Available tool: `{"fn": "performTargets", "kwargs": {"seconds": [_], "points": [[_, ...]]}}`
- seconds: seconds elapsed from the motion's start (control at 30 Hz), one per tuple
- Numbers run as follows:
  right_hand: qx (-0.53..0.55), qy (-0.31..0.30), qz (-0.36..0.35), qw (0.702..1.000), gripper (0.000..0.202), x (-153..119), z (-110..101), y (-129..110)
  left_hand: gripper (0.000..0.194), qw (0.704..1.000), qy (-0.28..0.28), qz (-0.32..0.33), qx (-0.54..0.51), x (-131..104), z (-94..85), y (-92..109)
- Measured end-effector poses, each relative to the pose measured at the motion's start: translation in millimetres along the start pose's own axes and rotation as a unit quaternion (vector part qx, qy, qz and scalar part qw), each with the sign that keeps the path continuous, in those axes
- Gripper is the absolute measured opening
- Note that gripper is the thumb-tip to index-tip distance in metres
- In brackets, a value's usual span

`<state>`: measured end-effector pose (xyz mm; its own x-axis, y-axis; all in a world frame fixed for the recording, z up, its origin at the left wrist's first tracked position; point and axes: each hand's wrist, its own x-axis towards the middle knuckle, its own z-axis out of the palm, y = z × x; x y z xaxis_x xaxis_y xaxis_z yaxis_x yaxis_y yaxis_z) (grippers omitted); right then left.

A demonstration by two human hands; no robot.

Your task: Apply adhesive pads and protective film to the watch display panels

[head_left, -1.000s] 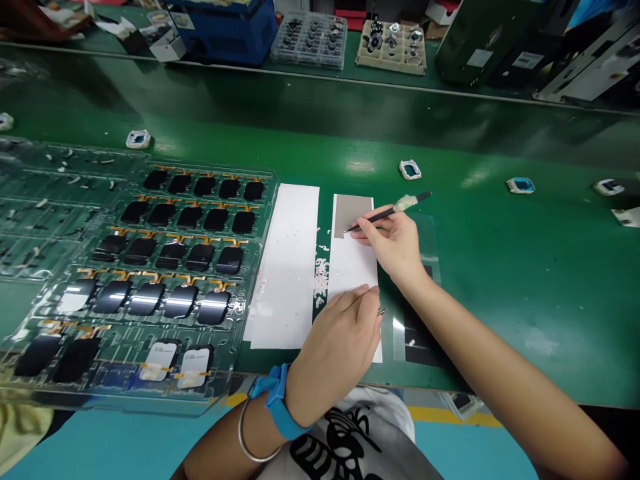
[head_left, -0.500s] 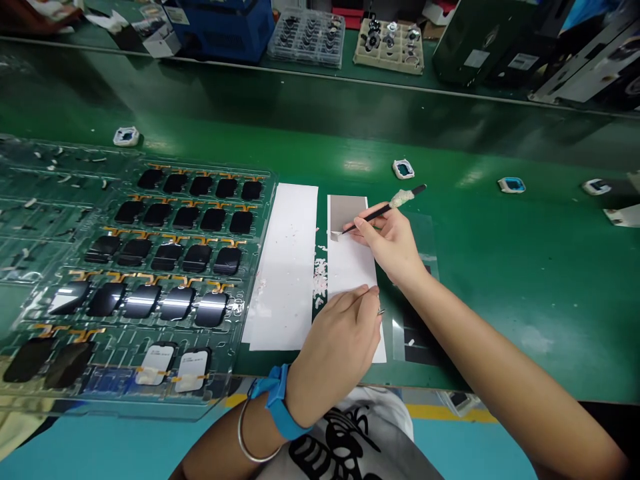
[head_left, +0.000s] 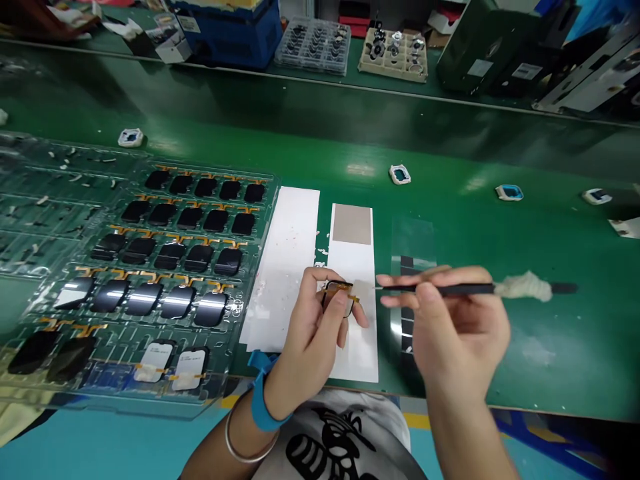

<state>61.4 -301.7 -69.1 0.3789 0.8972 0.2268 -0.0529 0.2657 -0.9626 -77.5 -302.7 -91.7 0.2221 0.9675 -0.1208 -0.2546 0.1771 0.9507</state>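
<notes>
L hand (head_left: pixel 311 330) pinching screen (head_left: pixel 349 308) above paper strip (head_left: pixel 354 360); R hand (head_left: pixel 459 327) pinching blk tool (head_left: pixel 465 289), tip nr strip's R edge.

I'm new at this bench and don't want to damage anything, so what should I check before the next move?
1. Left hand holds the small black-framed part: ok, gripped between thumb and fingers.
2. Right hand holds the black tool: ok.
3. Tool's tip apart from the part: ok, a gap shows.
4. Tip clean: cannot tell, too small.
5. Bench free of scraps: not ok, white scraps lie between the two white sheets.
</notes>
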Motion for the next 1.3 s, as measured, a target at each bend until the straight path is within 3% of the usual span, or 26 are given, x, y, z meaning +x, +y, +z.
{"fn": "performTargets", "kwargs": {"seconds": [0.13,0.27,0.4,0.83,1.17,1.3], "points": [[0.022,-0.005,0.005,1.000,0.009,-19,4,15,0.011,0.998,-0.029,-0.014,-0.059,1,-1.3,4],[0.022,-0.013,-0.008,1.000,0.010,-18,5,20,0.019,0.997,-0.054,-0.012,-0.062,0,-2.9,3],[0.028,-0.016,-0.032,0.999,0.013,-16,4,20,0.016,0.996,-0.062,-0.004,-0.060,0,-3.2,-2],[0.023,-0.017,-0.017,0.999,0.012,-17,5,21,0.013,0.996,-0.049,0.005,-0.068,-1,-2.3,-5],[0.060,-0.036,-0.002,0.998,0.012,-20,4,18,0.010,0.997,-0.029,0.061,-0.027,1,-1.9,-10],[0.061,0.005,-0.005,0.998,0.011,-15,-3,8,0.012,0.999,-0.024,0.030,-0.003,2,-3.3,-10]]}}
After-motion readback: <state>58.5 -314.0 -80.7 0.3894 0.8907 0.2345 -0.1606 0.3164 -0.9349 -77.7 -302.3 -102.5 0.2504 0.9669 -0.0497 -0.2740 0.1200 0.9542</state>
